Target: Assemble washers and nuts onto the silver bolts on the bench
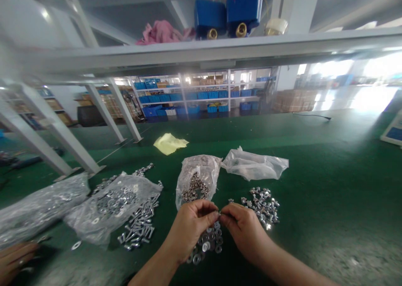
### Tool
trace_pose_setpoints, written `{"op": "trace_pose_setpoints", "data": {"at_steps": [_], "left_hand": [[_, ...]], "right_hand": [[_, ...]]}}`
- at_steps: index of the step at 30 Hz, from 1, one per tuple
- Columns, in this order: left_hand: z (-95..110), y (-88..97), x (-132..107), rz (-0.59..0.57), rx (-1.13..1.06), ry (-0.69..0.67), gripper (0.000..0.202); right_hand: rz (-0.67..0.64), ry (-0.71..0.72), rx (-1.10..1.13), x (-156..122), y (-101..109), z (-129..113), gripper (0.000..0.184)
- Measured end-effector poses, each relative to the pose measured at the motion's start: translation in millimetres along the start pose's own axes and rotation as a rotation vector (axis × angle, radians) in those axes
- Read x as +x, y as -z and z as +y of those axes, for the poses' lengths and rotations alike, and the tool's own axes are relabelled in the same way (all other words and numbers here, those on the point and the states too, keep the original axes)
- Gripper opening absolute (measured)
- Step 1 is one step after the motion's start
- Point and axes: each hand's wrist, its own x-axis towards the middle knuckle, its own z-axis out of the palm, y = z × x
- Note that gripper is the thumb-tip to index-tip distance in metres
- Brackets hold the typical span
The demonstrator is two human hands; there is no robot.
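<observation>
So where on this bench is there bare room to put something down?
The widest bare stretch of green mat lies right of the shiny parts pile and the empty bag. Another runs behind the yellow cloth. The left is crowded: bolts, filled bags, and washers under the left hand and right hand, which pinch a small piece.

The single head-worn camera looked forward and down over the green felt-covered worktable (pixel 314 185). The left hand (pixel 191 227) and right hand (pixel 243 231) sat closest, at six o'clock. The distant white storage shelving with blue bins (pixel 194 97) stood far off at twelve o'clock.
</observation>
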Motion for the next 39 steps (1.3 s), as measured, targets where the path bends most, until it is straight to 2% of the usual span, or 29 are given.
{"op": "trace_pose_setpoints", "data": {"at_steps": [4,9,13,16,21,31,39], "left_hand": [[-4,-1.8,0,0.012,-0.099,0.059,0.031],[-4,-0.5,2,0.005,-0.308,0.128,0.029],[-3,4.9,5,-0.003,-0.52,0.169,0.028],[-5,7.9,8,-0.038,-0.593,0.189,0.026],[-5,7.2,9,-0.059,-0.613,0.213,0.026],[-1,4.2,5,-0.052,-0.511,0.117,0.021],[0,3.9,3,-0.054,-0.481,0.115,0.02]], "right_hand": [[0.056,0.041,-0.024,0,-3,2,0.01],[0.066,0.059,-0.066,1,-3,3,0.011],[0.074,0.034,-0.003,0,0,-1,0.01],[0.077,-0.028,0.081,0,1,-3,0.009],[0.072,-0.114,0.164,2,1,0,0.011],[0.041,-0.156,0.219,2,0,1,0.012],[0.023,-0.162,0.213,1,0,0,0.013]]}}
